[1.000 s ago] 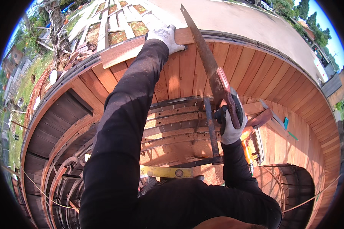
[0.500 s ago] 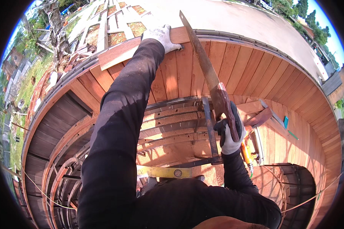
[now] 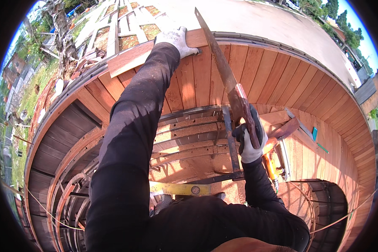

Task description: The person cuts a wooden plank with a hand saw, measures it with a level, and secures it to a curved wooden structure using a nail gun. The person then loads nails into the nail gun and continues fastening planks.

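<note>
The curved wooden plank deck (image 3: pixel 287 80) carries a loose board (image 3: pixel 130 58) along its outer edge and, toward the right, a wood offcut (image 3: pixel 274 118), a teal block (image 3: pixel 314 134) and probably a green pencil (image 3: pixel 322 148).

A gnarled tree trunk (image 3: pixel 66 44) stands near pale slats (image 3: pixel 113 35).

"Is there a way past the saw (image 3: pixel 227 71)?"
"Yes, to its right: a reach could run above the curved planks (image 3: pixel 285 75)."
"And left of it?"
"Tighter. The left fingers (image 3: pixel 192 51) bear on a loose board (image 3: pixel 130 59) near the saw's tip, and the left sleeve (image 3: pixel 130 113) bars the way farther left."
"By the saw's lower end?"
"Hemmed in: a dark metal bar (image 3: pixel 230 136) left of it, a yellow tool (image 3: pixel 270 166) below and to the right."
</note>
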Demonstrator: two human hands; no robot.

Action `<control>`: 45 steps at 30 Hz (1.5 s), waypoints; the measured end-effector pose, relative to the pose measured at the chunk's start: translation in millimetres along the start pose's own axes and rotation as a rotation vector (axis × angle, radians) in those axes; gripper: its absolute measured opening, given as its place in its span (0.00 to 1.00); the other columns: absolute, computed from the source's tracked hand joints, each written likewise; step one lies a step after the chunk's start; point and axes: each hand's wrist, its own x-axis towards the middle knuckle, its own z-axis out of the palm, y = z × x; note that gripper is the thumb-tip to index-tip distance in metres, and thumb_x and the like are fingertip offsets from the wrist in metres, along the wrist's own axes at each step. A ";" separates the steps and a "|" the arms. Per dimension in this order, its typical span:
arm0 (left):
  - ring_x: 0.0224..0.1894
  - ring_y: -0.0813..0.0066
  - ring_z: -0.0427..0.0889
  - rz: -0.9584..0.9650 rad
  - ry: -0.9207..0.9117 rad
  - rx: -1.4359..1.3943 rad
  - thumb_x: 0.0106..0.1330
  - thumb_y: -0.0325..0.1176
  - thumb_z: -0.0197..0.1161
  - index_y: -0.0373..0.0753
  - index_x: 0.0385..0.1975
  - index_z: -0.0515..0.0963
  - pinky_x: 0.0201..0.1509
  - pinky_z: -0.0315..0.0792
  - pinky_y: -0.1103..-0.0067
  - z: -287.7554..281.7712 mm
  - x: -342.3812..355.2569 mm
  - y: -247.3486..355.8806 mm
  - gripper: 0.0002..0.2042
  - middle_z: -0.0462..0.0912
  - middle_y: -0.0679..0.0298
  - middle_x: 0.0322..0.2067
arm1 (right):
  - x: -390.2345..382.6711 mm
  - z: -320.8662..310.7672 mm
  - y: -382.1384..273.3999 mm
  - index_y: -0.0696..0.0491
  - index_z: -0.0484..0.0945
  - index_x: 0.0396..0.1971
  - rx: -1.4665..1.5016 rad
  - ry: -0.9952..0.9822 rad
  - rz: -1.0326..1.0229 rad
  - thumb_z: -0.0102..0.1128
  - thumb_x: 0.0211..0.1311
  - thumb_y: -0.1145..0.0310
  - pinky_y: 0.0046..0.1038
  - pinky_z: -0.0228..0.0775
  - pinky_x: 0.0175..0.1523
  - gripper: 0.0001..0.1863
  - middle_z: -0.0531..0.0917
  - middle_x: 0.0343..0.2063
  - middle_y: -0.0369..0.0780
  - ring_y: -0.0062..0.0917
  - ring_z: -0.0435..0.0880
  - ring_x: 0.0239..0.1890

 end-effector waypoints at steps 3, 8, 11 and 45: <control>0.59 0.60 0.76 0.025 0.041 -0.029 0.48 0.66 0.67 0.40 0.62 0.67 0.62 0.71 0.67 3.3 8.5 3.5 0.45 0.76 0.54 0.57 | 50.0 25.9 32.4 0.63 0.73 0.55 -0.547 0.255 -0.441 0.60 0.58 0.76 0.27 0.73 0.44 0.23 0.83 0.39 0.45 0.29 0.83 0.38; 0.58 0.61 0.77 -0.007 -0.025 0.010 0.48 0.66 0.67 0.40 0.63 0.66 0.61 0.72 0.66 14.3 3.2 -2.8 0.46 0.76 0.55 0.57 | -18.9 -3.3 7.7 0.61 0.67 0.63 -0.217 0.025 -0.085 0.60 0.62 0.56 0.20 0.72 0.35 0.34 0.82 0.26 0.37 0.16 0.80 0.26; 0.59 0.62 0.77 0.002 -0.035 0.021 0.49 0.67 0.66 0.41 0.63 0.66 0.62 0.72 0.67 0.6 4.6 5.4 0.46 0.76 0.55 0.57 | -62.7 -34.4 7.1 0.62 0.66 0.64 -0.426 0.028 -0.107 0.55 0.62 0.49 0.21 0.73 0.35 0.38 0.84 0.32 0.40 0.19 0.81 0.26; 0.57 0.62 0.79 0.005 -0.013 -0.001 0.47 0.66 0.67 0.40 0.63 0.66 0.60 0.73 0.69 -5.3 4.0 3.7 0.47 0.78 0.55 0.55 | 25.1 10.2 -21.7 0.63 0.74 0.52 -0.302 0.083 -0.142 0.60 0.59 0.74 0.31 0.75 0.46 0.20 0.84 0.40 0.48 0.36 0.85 0.40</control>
